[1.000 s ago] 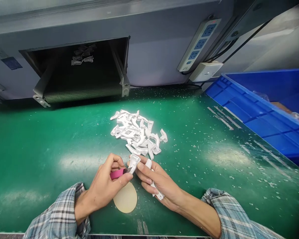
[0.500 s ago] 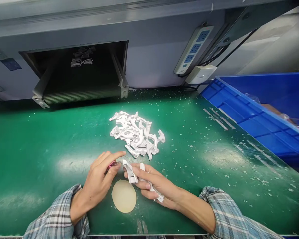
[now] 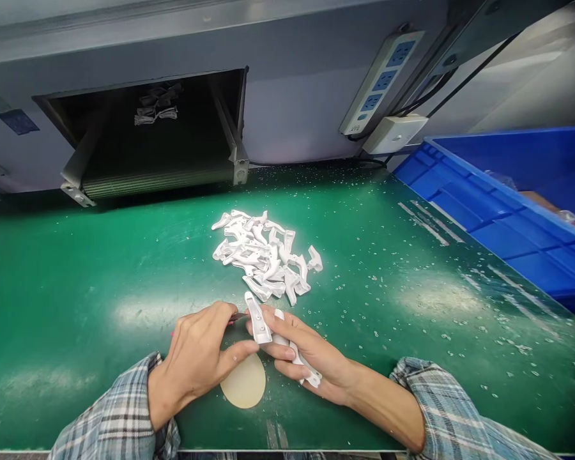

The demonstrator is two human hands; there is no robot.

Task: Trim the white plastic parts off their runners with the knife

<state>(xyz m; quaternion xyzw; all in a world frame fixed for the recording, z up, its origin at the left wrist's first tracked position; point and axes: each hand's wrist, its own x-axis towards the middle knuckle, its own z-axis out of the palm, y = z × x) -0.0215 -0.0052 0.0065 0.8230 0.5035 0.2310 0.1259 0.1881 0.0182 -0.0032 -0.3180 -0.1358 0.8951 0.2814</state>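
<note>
Shifted toward the pile [image 3: 263, 255], white plastic part [image 3: 257, 318] gripped in right hand [image 3: 301, 354], beside closed left hand [image 3: 196, 354]

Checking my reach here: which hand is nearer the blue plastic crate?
The right hand is nearer, holding a white plastic part below and left of the blue plastic crate. The left hand lies farther left, beyond the right hand.

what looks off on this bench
Small white flecks are strewn across the green bench mat, thickest right of the pile of white plastic parts and along the far edge, like loose scrap rather than placed parts.
</note>
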